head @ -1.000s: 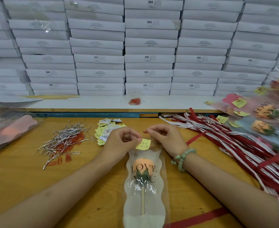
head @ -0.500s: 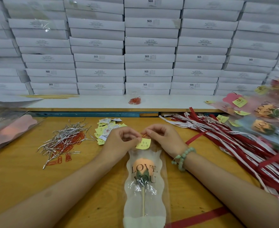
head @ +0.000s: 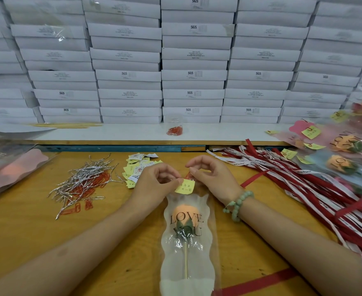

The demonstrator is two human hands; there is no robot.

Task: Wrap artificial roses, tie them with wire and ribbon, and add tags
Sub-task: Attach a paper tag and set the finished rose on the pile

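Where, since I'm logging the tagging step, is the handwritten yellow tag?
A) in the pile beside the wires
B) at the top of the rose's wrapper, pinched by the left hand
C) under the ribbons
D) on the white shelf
B: the left hand pinches the yellow tag at the top edge of the wrapper.

**Wall of white boxes behind a workbench**

White cardboard boxes (head: 194, 60) are standing in stacks across the background, some showing the letters SGS. They are sitting on a long white shelf (head: 122, 134), where thin wooden sticks (head: 68, 125) are lying at the left and a small bag of red paper clips (head: 175, 130) is resting near the middle. A blue rail (head: 111, 148) is running under the shelf. A wooden table (head: 26, 231) is filling the foreground, a red strip (head: 259, 283) crossing its near right corner.
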